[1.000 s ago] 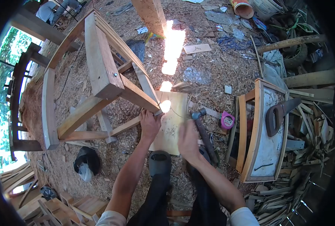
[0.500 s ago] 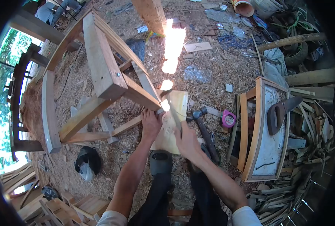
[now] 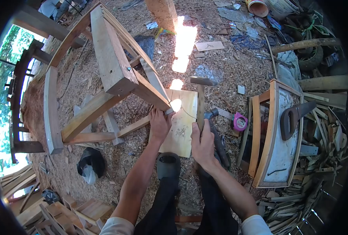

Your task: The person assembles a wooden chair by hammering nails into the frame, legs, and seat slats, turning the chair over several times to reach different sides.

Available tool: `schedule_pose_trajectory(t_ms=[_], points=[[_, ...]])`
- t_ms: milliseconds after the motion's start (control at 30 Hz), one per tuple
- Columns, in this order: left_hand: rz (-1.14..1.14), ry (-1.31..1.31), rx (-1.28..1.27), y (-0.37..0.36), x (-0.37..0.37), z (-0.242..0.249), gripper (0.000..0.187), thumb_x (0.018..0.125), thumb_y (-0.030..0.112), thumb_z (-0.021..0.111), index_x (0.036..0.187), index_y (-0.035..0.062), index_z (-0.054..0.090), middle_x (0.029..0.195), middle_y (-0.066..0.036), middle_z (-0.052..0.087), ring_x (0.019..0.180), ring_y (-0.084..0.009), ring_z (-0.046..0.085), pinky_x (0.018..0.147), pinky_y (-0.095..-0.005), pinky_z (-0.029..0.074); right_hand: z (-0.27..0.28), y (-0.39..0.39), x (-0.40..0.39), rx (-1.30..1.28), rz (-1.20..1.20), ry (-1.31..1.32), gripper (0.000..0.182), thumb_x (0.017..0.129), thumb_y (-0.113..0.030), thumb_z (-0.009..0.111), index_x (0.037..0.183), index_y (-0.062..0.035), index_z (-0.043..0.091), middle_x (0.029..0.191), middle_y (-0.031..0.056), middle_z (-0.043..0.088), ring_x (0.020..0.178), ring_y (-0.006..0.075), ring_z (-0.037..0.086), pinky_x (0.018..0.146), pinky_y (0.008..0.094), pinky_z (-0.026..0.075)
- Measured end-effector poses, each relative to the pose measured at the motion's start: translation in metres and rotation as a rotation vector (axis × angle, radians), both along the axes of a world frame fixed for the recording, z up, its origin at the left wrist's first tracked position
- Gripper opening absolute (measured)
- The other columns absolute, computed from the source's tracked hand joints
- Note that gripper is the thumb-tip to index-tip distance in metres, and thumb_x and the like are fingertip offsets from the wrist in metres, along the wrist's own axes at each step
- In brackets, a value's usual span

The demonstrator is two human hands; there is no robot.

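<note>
Wooden-handled, grey-headed hammer (image 3: 201, 100) gripped in right hand (image 3: 202, 144); left hand (image 3: 160, 124) holds pale angular timber frame (image 3: 113, 64) at a low corner. Best: square blows, left hand clear.

The wooden frame (image 3: 113, 58) is pale tan with greyish faces; the hammer (image 3: 200, 103) has a light-brown handle and grey head; the board (image 3: 181, 139) is pale yellow, speckled brown; the tape measure (image 3: 240, 122) is pink; the plastic bag (image 3: 92, 158), black; the trousers (image 3: 217, 209), black.
</note>
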State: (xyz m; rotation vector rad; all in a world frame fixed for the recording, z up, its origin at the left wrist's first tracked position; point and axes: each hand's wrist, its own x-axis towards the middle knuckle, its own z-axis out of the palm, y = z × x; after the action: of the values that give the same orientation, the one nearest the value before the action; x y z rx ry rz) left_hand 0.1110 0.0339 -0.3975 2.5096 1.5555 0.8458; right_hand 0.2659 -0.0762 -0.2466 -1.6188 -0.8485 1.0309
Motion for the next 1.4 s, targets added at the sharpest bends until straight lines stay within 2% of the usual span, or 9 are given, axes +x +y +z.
schedule_pose_trajectory(t_ms=[100, 333, 567, 733, 867, 1000, 1100, 1233, 1400], points=[[-0.008, -0.016, 0.003, -0.001, 0.000, -0.001, 0.053, 0.082, 0.035, 0.068, 0.110, -0.0066, 0.051, 0.110, -0.024, 0.056, 0.108, -0.0399, 0.050, 0.092, -0.0525, 0.036, -0.056, 0.002, -0.007, -0.091, 0.271, -0.359, 0.025, 0.096, -0.024, 0.049, 0.097, 0.0011, 0.045, 0.065, 0.0233, 0.056, 0.061, 0.0408, 0.059, 0.055, 0.0458, 0.042], [0.061, 0.066, -0.004, -0.003, 0.000, -0.023, 0.055, 0.082, 0.038, 0.066, 0.114, -0.0045, 0.051, 0.114, -0.024, 0.055, 0.112, -0.0390, 0.048, 0.095, -0.0513, 0.034, 0.013, 0.015, 0.013, -0.123, 0.071, 0.005, 0.024, 0.096, -0.023, 0.047, 0.098, 0.0011, 0.046, 0.068, 0.0253, 0.056, 0.067, 0.0423, 0.059, 0.059, 0.0476, 0.043], [0.051, 0.007, 0.000, 0.000, 0.005, -0.013, 0.055, 0.081, 0.037, 0.068, 0.113, -0.0044, 0.051, 0.112, -0.024, 0.055, 0.112, -0.0401, 0.048, 0.095, -0.0520, 0.034, -0.043, 0.000, 0.002, -0.280, 0.310, -0.196, 0.027, 0.095, -0.023, 0.048, 0.100, 0.0035, 0.045, 0.075, 0.0335, 0.057, 0.077, 0.0543, 0.055, 0.069, 0.0593, 0.041], [0.051, 0.007, -0.014, -0.003, 0.004, -0.016, 0.052, 0.080, 0.033, 0.070, 0.113, -0.0023, 0.051, 0.112, -0.024, 0.055, 0.111, -0.0427, 0.048, 0.097, -0.0529, 0.033, -0.009, 0.004, -0.001, -0.048, -0.045, 0.018, 0.026, 0.095, -0.022, 0.048, 0.099, 0.0036, 0.043, 0.072, 0.0312, 0.058, 0.072, 0.0525, 0.057, 0.062, 0.0569, 0.042], [0.060, 0.008, -0.007, -0.001, 0.004, -0.016, 0.055, 0.080, 0.037, 0.069, 0.112, -0.0032, 0.051, 0.111, -0.024, 0.056, 0.111, -0.0416, 0.048, 0.096, -0.0524, 0.033, -0.069, -0.002, -0.007, -0.202, 0.286, -0.257, 0.027, 0.096, -0.023, 0.047, 0.101, 0.0033, 0.043, 0.069, 0.0302, 0.057, 0.072, 0.0499, 0.058, 0.059, 0.0535, 0.040], [0.073, 0.012, -0.037, -0.004, 0.004, -0.020, 0.054, 0.080, 0.037, 0.069, 0.112, -0.0032, 0.051, 0.112, -0.024, 0.055, 0.112, -0.0414, 0.047, 0.097, -0.0521, 0.033, -0.007, 0.003, 0.010, -0.134, 0.097, -0.021, 0.023, 0.096, -0.020, 0.046, 0.103, 0.0025, 0.043, 0.071, 0.0307, 0.057, 0.072, 0.0506, 0.057, 0.060, 0.0537, 0.040], [0.097, 0.034, -0.057, -0.005, 0.004, -0.020, 0.056, 0.080, 0.039, 0.069, 0.112, -0.0039, 0.051, 0.111, -0.023, 0.056, 0.112, -0.0408, 0.047, 0.096, -0.0523, 0.033, -0.031, -0.004, -0.007, 0.034, -0.091, -0.118, 0.023, 0.095, -0.019, 0.048, 0.103, 0.0021, 0.043, 0.071, 0.0308, 0.056, 0.073, 0.0508, 0.057, 0.060, 0.0545, 0.040], [0.053, 0.021, -0.022, -0.004, 0.005, -0.013, 0.057, 0.080, 0.039, 0.069, 0.113, -0.0043, 0.051, 0.113, -0.022, 0.056, 0.113, -0.0400, 0.047, 0.097, -0.0527, 0.034, -0.046, 0.000, 0.002, -0.211, 0.333, -0.249, 0.023, 0.095, -0.020, 0.047, 0.102, 0.0021, 0.042, 0.072, 0.0322, 0.057, 0.072, 0.0523, 0.056, 0.061, 0.0563, 0.040], [0.067, 0.006, -0.079, -0.004, 0.005, -0.013, 0.052, 0.081, 0.036, 0.069, 0.111, -0.0027, 0.053, 0.112, -0.022, 0.056, 0.111, -0.0410, 0.047, 0.097, -0.0534, 0.034, -0.013, 0.002, 0.006, 0.009, -0.055, -0.084, 0.024, 0.095, -0.022, 0.048, 0.102, 0.0015, 0.046, 0.069, 0.0289, 0.056, 0.070, 0.0504, 0.056, 0.061, 0.0529, 0.041]])
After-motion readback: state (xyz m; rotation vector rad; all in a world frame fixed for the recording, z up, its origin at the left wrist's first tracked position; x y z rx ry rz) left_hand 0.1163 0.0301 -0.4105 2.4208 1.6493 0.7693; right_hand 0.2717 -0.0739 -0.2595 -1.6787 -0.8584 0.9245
